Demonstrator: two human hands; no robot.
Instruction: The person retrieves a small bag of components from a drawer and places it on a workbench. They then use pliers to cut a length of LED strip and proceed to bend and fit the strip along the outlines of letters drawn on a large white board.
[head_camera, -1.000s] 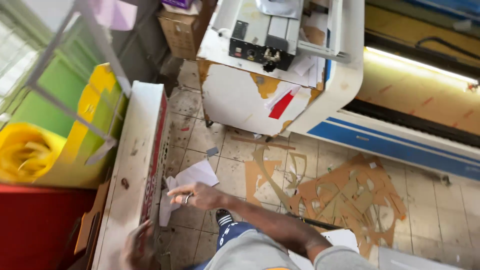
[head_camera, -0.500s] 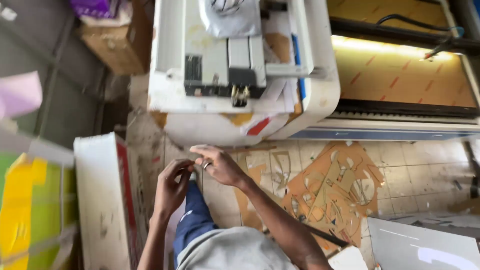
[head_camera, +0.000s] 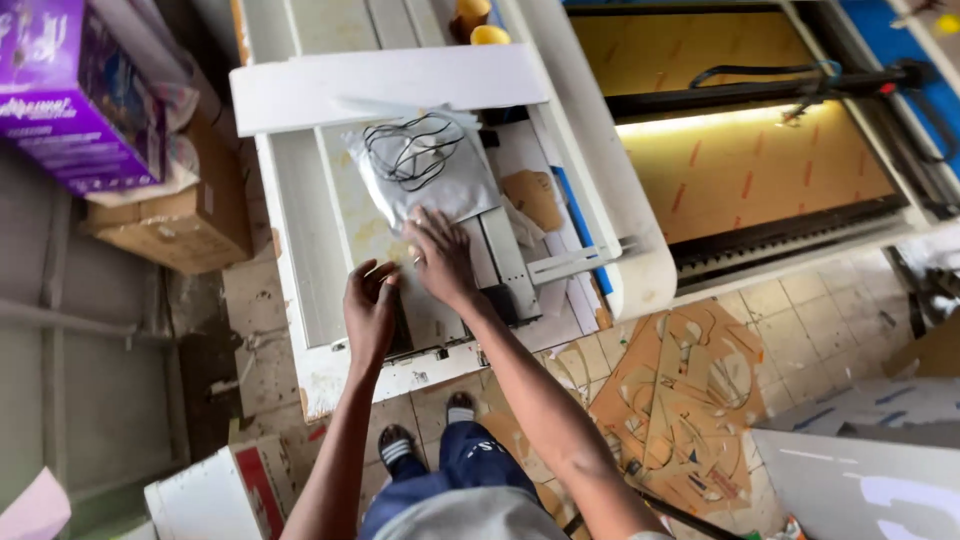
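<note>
Crumpled grey plastic bag (head_camera: 425, 175) atop white machine (head_camera: 300, 240)

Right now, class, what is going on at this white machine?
A person stands at a white machine and leans over it. The right hand lies flat on a grey plastic bag holding coiled black cable. The left hand rests beside it near the front edge. Cut cardboard scraps lie on the tiled floor.

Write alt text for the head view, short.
Seen from above, a person's left hand and right hand rest on the top of a worn white machine, beside a grey plastic bag with black cable coiled on it. Cut cardboard scraps litter the tiled floor to the right.
</note>
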